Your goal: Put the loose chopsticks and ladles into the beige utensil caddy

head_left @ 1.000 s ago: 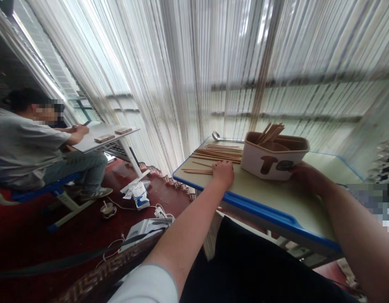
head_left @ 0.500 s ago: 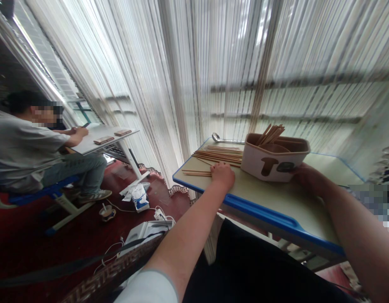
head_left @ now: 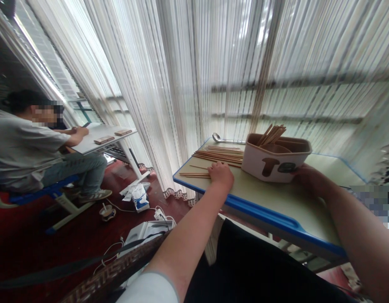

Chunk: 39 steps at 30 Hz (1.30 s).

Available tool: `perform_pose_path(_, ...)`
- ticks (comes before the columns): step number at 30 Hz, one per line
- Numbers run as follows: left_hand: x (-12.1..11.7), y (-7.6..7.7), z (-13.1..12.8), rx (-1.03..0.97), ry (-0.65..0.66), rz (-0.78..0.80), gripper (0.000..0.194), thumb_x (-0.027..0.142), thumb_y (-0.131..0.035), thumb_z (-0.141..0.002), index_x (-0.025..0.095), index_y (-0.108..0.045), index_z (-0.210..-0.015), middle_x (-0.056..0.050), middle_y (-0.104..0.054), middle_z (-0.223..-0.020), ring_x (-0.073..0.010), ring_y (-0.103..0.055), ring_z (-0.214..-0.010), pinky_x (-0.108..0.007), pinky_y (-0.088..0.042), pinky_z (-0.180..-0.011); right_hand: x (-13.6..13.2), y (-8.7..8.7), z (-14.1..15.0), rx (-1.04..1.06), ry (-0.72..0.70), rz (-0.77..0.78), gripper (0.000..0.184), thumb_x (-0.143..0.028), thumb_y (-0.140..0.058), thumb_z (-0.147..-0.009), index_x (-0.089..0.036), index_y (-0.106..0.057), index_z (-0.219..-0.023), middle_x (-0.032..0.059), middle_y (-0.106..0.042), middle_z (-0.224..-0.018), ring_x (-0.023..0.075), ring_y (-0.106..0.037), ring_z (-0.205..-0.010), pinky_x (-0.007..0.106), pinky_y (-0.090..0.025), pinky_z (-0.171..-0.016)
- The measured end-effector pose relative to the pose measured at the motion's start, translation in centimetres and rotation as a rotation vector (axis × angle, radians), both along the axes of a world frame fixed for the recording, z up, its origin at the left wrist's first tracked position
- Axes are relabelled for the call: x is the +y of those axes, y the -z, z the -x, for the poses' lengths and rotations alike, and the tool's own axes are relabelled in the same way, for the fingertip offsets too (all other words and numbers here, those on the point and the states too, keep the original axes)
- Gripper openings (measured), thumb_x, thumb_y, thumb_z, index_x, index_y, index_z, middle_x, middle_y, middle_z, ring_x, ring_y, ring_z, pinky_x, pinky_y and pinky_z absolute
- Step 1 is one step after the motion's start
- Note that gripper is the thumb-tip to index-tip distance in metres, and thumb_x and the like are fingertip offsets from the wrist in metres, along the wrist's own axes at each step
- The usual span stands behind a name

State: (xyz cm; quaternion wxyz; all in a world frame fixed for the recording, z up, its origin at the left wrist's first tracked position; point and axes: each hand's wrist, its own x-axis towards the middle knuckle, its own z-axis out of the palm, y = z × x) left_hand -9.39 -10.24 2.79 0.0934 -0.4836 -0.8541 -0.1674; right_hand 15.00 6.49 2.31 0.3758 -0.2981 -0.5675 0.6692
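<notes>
On the desk my left hand (head_left: 221, 175) is closed over several thin wooden chopsticks (head_left: 194, 174), whose ends stick out to its left. One more chopstick (head_left: 199, 167) runs under its fingers at a slight angle. Behind it lies a row of darker chopsticks (head_left: 218, 156), side by side. A pale box (head_left: 260, 166) with brown inner walls stands at the right, with a bundle of chopsticks (head_left: 273, 134) leaning upright inside. My right hand (head_left: 308, 179) grips the box's lower right side; its fingers are partly hidden.
A metal ladle (head_left: 227, 139) lies along the desk's back edge, before the curtain (head_left: 188, 84). The desk (head_left: 260, 210) has a raised blue rim. At left, a person (head_left: 27, 143) sits at another table (head_left: 90, 141). Cables, a white box (head_left: 144, 231) and a cup (head_left: 107, 212) are on the floor.
My left hand has shifted slightly left with the chopsticks under it. The slanted single chopstick has come forward, away from the row. My right hand stays at the box.
</notes>
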Motion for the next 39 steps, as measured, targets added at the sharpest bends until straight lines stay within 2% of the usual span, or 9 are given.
perform_pose_path(6,0.0,0.1,-0.3,-0.050,-0.045,0.005,0.037,0.037,-0.038,-0.089,0.015,-0.057,-0.113,-0.017,-0.053,-0.119,-0.0295,-0.046,-0.109,-0.047,-0.037,-0.091,0.3,0.3,-0.1,0.006,-0.017,-0.018,0.051,-0.003,-0.060,-0.056,-0.026,-0.064,-0.102,0.0020,-0.072,-0.103,0.0260,-0.067,-0.097,0.036,-0.056,-0.084)
perform_pose_path(14,0.5,0.8,0.4,-0.023,0.085,0.034,0.041,0.040,-0.040,-0.087,0.013,-0.054,-0.114,-0.016,-0.052,-0.119,-0.0298,-0.045,-0.108,-0.046,-0.037,-0.092,0.3,0.2,-0.2,-0.023,0.001,0.003,0.045,-0.006,-0.063,-0.058,-0.024,-0.066,-0.099,0.0038,-0.073,-0.102,0.0262,-0.067,-0.095,0.034,-0.057,-0.082)
perform_pose_path(21,0.3,0.2,-0.2,0.012,0.258,-0.006,0.032,0.039,-0.043,-0.087,0.018,-0.054,-0.108,-0.012,-0.050,-0.121,-0.0271,-0.041,-0.112,-0.041,-0.036,-0.093,0.3,0.3,-0.3,-0.014,-0.004,-0.019,0.050,-0.006,-0.063,-0.057,-0.027,-0.065,-0.102,0.0017,-0.072,-0.104,0.0263,-0.067,-0.096,0.035,-0.057,-0.084)
perform_pose_path(23,0.0,-0.1,-0.3,0.030,0.229,-0.062,0.030,0.036,-0.042,-0.088,0.017,-0.054,-0.109,-0.012,-0.050,-0.119,-0.0265,-0.041,-0.111,-0.041,-0.035,-0.094,0.5,0.5,-0.4,-0.006,-0.019,-0.027,0.051,-0.006,-0.063,-0.057,-0.027,-0.064,-0.103,0.0011,-0.071,-0.108,0.0261,-0.067,-0.097,0.035,-0.057,-0.083)
perform_pose_path(25,-0.2,-0.2,-0.2,0.036,0.125,-0.095,0.030,0.032,-0.041,-0.089,0.015,-0.054,-0.110,-0.014,-0.052,-0.117,-0.0268,-0.042,-0.110,-0.041,-0.034,-0.093,0.6,0.6,-0.4,-0.006,-0.030,-0.029,0.050,-0.006,-0.062,-0.058,-0.027,-0.063,-0.103,0.0006,-0.070,-0.111,0.0265,-0.067,-0.097,0.036,-0.058,-0.082)
perform_pose_path(28,-0.2,-0.1,0.0,-0.008,-0.038,-0.054,0.030,0.026,-0.043,-0.088,0.011,-0.057,-0.109,-0.016,-0.055,-0.113,-0.0278,-0.045,-0.108,-0.042,-0.035,-0.091,0.4,0.4,-0.4,-0.012,-0.029,-0.029,0.048,-0.007,-0.062,-0.058,-0.027,-0.063,-0.102,0.0008,-0.070,-0.112,0.0274,-0.067,-0.098,0.037,-0.058,-0.082)
perform_pose_path(30,0.0,0.1,0.2,-0.031,-0.079,-0.014,0.029,0.023,-0.042,-0.087,0.011,-0.060,-0.107,-0.016,-0.057,-0.111,-0.0278,-0.049,-0.106,-0.042,-0.037,-0.090,0.2,0.2,-0.3,-0.015,-0.022,-0.025,0.048,-0.007,-0.062,-0.057,-0.027,-0.064,-0.101,0.0012,-0.070,-0.111,0.0274,-0.066,-0.099,0.036,-0.057,-0.083)
perform_pose_path(34,0.2,0.5,0.4,-0.016,-0.057,0.000,0.028,0.021,-0.042,-0.087,0.011,-0.064,-0.102,-0.016,-0.060,-0.108,-0.0264,-0.052,-0.104,-0.040,-0.039,-0.089,-0.1,0.0,-0.2,-0.006,-0.015,0.003,0.049,-0.005,-0.062,-0.056,-0.026,-0.065,-0.100,0.0016,-0.071,-0.107,0.0275,-0.066,-0.100,0.036,-0.057,-0.084)
perform_pose_path(39,-0.1,0.1,0.4,-0.001,0.080,0.011,0.029,0.013,-0.039,-0.088,0.013,-0.065,-0.100,-0.013,-0.063,-0.104,-0.0222,-0.056,-0.102,-0.034,-0.044,-0.089,-0.1,0.0,-0.1,0.000,-0.009,-0.006,0.049,-0.007,-0.064,-0.056,-0.026,-0.064,-0.101,0.0022,-0.072,-0.105,0.0280,-0.067,-0.098,0.036,-0.057,-0.083)
